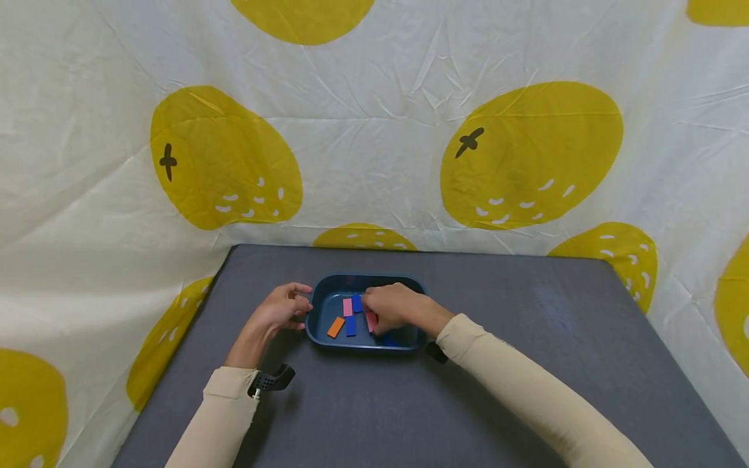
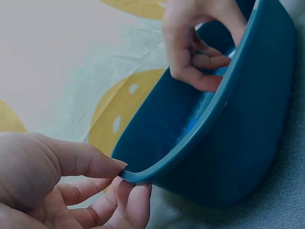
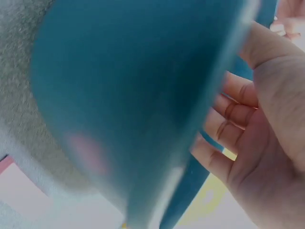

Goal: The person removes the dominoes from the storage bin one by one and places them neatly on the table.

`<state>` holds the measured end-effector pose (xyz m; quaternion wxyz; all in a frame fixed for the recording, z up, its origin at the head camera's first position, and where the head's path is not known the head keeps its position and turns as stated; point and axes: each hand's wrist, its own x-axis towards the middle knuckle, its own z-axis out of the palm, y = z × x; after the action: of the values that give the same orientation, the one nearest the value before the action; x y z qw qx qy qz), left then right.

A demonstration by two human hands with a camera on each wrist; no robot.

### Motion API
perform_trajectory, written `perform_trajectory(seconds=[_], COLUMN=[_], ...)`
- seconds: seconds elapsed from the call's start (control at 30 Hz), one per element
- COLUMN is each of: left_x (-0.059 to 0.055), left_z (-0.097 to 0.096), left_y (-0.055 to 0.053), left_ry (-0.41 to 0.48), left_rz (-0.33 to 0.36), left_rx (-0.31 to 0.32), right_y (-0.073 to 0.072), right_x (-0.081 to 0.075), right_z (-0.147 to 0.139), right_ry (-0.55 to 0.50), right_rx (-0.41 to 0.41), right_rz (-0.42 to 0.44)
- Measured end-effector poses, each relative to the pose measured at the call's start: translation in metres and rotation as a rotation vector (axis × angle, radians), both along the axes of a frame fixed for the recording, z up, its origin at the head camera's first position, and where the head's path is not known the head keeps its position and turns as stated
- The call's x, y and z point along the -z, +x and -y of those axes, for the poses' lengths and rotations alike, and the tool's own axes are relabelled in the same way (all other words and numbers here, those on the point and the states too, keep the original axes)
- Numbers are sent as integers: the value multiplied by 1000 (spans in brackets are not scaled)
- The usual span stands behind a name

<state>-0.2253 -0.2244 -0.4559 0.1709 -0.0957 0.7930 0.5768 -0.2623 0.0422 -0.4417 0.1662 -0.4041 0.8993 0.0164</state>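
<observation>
A dark blue rectangular tray point(image 1: 367, 347) stands on the grey table, with several small flat tiles inside. My left hand point(image 1: 285, 307) pinches its left rim, thumb above and fingertips under the edge in the left wrist view. Inside the tray, toward its right side, my right hand point(image 1: 393, 307) reaches down with curled fingers and holds a pink tile point(image 1: 371, 322). Left of that hand lie a second pink tile point(image 1: 348, 307), two blue tiles point(image 1: 350, 325) and an orange tile point(image 1: 336, 327). In the right wrist view the tray wall point(image 3: 119, 71) hides the right fingertips.
The grey table point(image 1: 526, 364) extends around the tray. Behind it hangs a white cloth point(image 1: 368, 175) with large yellow fruit prints. A pale pink flat piece point(image 3: 21, 191) shows at the lower left of the right wrist view. Each wrist wears a black strap point(image 1: 272, 379).
</observation>
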Motion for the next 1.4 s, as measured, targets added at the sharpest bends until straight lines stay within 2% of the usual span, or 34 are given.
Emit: perform_trajectory(seconds=[0.23,0.57,0.93,1.4], left_x=[0,-1,-1,-2], left_z=[1,2,3,3], left_y=[-1,-1,-1,0], left_ry=[1,8,10,13], left_rz=[-5,3,8,6], left_rx=[9,18,12,14], right_y=[-2,-1,-2,3], right_x=[-8,-18,-24,-30], right_z=[-15,-32,-56,-77], right_ry=[-94,-122,-197,-231], right_rx=[37,68,65,94], right_rz=[33,22,2,6])
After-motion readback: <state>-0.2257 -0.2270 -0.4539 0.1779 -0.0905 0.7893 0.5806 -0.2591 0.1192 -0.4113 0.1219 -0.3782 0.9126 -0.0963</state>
